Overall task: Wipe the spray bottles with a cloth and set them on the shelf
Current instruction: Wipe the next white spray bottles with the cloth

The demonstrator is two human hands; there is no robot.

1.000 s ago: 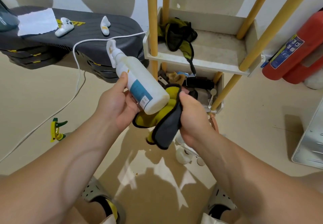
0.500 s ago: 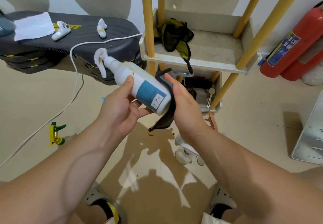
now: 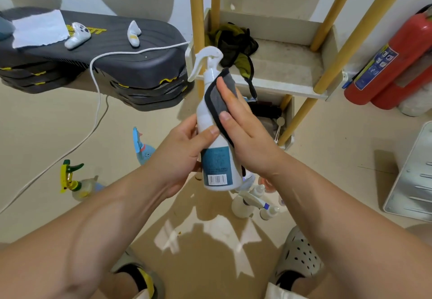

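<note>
Wiping in progress: the left grip (image 3: 180, 151) curls thumb and fingers round the middle of the upright white spray bottle (image 3: 217, 165), steadying it in the air in front of the shelf (image 3: 280, 83) so its upper body stays exposed. The right grip (image 3: 247, 135), fingers flat and uncurled, presses the grey cloth (image 3: 219, 95) against the bottle's shoulder. Other bottles (image 3: 72, 182) stand on the floor, probably unwiped.

White spray bottle (image 3: 217, 165), teal label, black-and-white barcode stripes low on it. Grey cloth (image 3: 216, 103), black edging. At three o'clock, a red fire extinguisher (image 3: 397, 65) with a blue label. Eight o'clock, a yellow-and-green sprayer (image 3: 70, 177). Ten o'clock, a dark grey step platform (image 3: 117, 48) with yellow markings. Yellow shelf poles (image 3: 195, 18) at twelve.
</note>
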